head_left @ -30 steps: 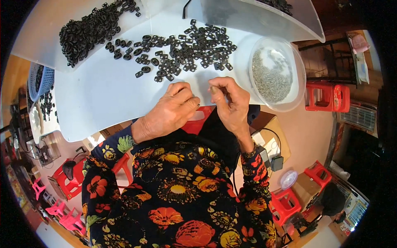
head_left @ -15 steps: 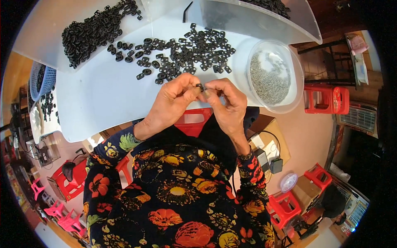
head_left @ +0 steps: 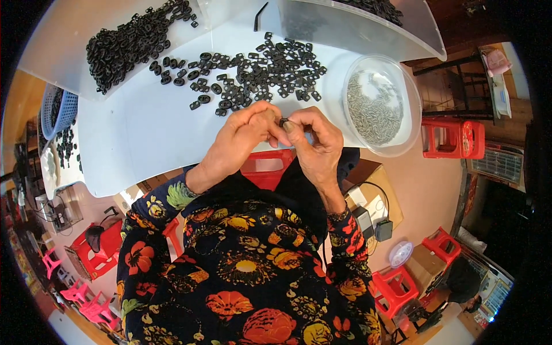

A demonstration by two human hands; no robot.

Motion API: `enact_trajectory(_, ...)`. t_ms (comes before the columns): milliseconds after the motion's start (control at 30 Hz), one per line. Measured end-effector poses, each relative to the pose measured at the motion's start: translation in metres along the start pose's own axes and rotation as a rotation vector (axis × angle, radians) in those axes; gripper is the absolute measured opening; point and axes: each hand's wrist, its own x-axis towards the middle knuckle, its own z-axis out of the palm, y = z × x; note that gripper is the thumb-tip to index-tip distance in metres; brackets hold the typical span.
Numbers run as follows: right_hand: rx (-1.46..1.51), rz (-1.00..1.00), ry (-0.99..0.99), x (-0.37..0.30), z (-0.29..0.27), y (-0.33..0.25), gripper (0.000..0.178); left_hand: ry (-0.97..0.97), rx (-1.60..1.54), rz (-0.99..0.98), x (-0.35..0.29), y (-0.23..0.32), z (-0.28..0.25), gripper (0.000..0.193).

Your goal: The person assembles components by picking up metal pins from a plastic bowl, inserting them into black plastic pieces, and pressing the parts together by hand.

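Just over the near edge of the white table, my hands meet at the fingertips. My right hand pinches a small black plastic part between thumb and index finger. Against the part's left side press the closed fingers of my left hand, which hide most of it. Beyond the hands, many loose black plastic pieces with holes are spread over the table. Rounder oval black pieces lie to their left. A clear round tub of small silvery metal pins stands at the right.
A translucent bin at the far left holds a heap of black ovals. Another translucent bin is at the back. A thin black bent tool lies between them. Red stools and a cardboard box stand below.
My left fingers have shifted and curled inward at the black part, covering more of it. The part has moved slightly right with my right hand's pinch. The table's pieces look the same.
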Motion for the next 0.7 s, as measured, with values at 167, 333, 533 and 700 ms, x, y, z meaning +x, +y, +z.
enact_trajectory(167,-0.003,-0.098,-0.016,0.0,-0.003,0.002,0.009,-0.076,-0.506,-0.278,0.007,-0.002,-0.005,0.013)
enact_trajectory(333,-0.039,-0.101,-0.056,-0.001,-0.003,-0.003,0.015,-0.047,-0.392,-0.228,0.004,0.007,-0.007,0.009)
enact_trajectory(533,0.005,-0.046,-0.047,0.0,-0.004,-0.006,0.012,0.065,0.27,0.08,-0.001,0.005,0.007,0.006)
enact_trajectory(700,0.042,0.069,-0.092,-0.001,-0.005,-0.009,0.01,0.082,0.538,0.14,-0.005,0.012,0.012,0.011)
